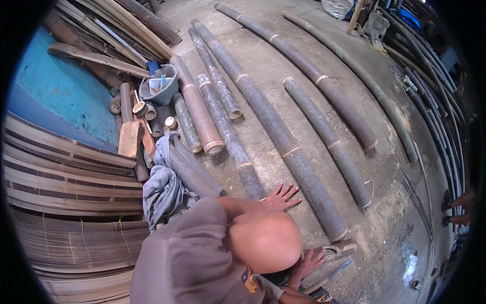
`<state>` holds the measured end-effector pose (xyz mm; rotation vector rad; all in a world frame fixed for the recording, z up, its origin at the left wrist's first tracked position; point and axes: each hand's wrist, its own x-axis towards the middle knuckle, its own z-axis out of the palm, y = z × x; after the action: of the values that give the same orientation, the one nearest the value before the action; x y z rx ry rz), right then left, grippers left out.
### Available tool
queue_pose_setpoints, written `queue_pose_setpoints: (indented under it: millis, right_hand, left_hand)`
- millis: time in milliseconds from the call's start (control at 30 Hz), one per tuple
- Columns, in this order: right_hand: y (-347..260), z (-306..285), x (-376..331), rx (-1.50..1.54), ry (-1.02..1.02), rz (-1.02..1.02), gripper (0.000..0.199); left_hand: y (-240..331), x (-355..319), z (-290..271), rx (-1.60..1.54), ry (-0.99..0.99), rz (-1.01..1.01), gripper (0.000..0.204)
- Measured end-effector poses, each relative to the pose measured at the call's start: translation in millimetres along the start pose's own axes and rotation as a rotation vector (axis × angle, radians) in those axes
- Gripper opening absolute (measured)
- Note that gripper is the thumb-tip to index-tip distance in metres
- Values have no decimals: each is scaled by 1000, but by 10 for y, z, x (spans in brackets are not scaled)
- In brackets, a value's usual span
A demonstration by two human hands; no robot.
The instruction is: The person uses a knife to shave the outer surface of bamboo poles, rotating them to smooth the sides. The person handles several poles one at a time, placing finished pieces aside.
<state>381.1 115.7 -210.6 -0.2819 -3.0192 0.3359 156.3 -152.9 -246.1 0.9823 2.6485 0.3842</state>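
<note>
My left hand (281, 198) lies on the concrete floor, palm down, fingers spread. Just left of it is the near end of a mottled bamboo pole (230, 134); I cannot tell if they touch. My right hand (310, 263) is also low over the floor, fingers apart, holding nothing visible. Close to it are a long-bladed knife (338, 270) and a small curved tool (332, 249). A thick bamboo pole (273, 126) ends just above those tools. Between my brown-sleeved arms is a rounded bare shape, apparently my bent knee (266, 240), which hides part of the right wrist.
More bamboo poles (326, 137) lie across the floor. At left stand a grey bucket (159, 90), a crumpled grey cloth (164, 187) and slatted bamboo panels (71, 202). Long thin poles (430, 121) line the right side. Another person's feet (448, 210) show at the right edge.
</note>
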Motion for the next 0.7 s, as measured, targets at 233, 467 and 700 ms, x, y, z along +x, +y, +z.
queue_pose_setpoints:
  millis: [233, 467, 700]
  right_hand:
    - [-79, 20, 81, -2, -25, 58, 64]
    - [91, 151, 48, -53, 18, 27, 64]
    - [19, 130, 36, -19, 16, 18, 65]
  left_hand:
    - [-103, 54, 47, 17, -20, -7, 102]
    - [29, 112, -309, 4, -164, -37, 85]
    - [-691, 162, -695, -381, 405, -263, 49]
